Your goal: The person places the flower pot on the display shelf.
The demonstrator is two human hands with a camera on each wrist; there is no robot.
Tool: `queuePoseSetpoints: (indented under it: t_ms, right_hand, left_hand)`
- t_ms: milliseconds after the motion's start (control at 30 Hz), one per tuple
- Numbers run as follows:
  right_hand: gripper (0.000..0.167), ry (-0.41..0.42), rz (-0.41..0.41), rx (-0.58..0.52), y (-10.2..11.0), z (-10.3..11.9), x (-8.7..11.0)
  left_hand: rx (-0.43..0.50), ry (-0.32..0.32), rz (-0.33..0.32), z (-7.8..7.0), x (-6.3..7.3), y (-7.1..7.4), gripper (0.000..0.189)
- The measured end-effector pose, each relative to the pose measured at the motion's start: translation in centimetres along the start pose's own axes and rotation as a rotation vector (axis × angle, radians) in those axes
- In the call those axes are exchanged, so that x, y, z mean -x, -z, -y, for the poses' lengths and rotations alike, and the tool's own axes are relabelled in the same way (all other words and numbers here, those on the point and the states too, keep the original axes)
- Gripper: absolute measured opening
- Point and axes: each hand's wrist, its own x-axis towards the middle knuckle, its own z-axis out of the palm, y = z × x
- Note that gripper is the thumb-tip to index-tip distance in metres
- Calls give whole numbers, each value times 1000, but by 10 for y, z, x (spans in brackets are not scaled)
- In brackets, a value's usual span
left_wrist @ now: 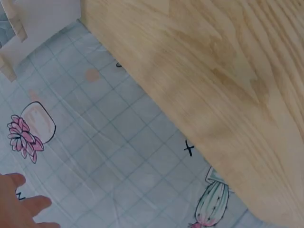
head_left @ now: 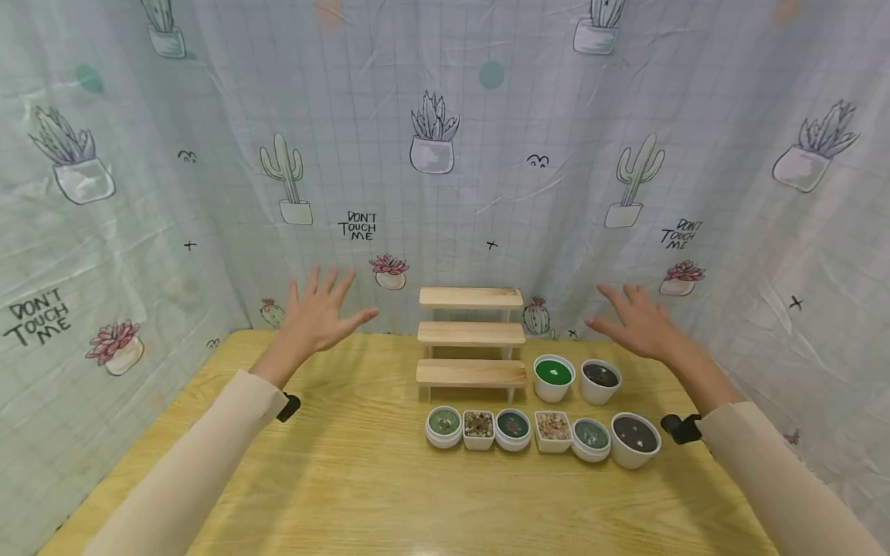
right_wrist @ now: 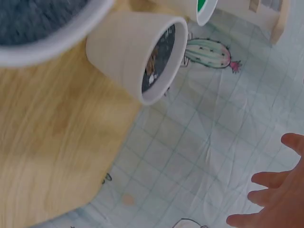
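My left hand [head_left: 314,315] hovers with fingers spread, left of a three-step wooden stand [head_left: 471,333], holding nothing. On the stand's other side my right hand [head_left: 638,323] is also raised, fingers apart and no object in it. Below the right hand stand a white pot with a green top [head_left: 553,386] and a white pot with dark fill [head_left: 599,390]. Nearer the front is a larger dark-filled pot [head_left: 633,455]. In the right wrist view the right fingers [right_wrist: 270,179] are apart from the tilted-looking dark-filled pot [right_wrist: 118,52]. The left wrist view shows only some left fingers [left_wrist: 35,204].
In front of the stand is a row of small white pots: round ones [head_left: 443,439] and square ones holding pebbles [head_left: 552,444]. They stand on a wood-grain table [head_left: 389,494]. A cactus-print curtain [head_left: 334,154] hangs behind and at both sides.
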Motion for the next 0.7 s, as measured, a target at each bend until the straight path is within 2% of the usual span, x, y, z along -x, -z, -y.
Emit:
queuePoseSetpoints:
  t_ms: [167,267,567,700]
  right_hand:
    - [86,18,-12,-14,-7,4,9]
    - [86,27,-17,-30,-11,7,15]
    - [86,101,-13,-186,-21,15,34]
    - [83,114,-24,-254,-29,14,39]
  left_hand:
    - [-9,-4,-1,-4,10,-4,100]
    - [16,5,4,-7,17,-7,100]
    - [190,27,-15,-24,34,-23,97]
    - [342,51,-10,-33,40,-34,96]
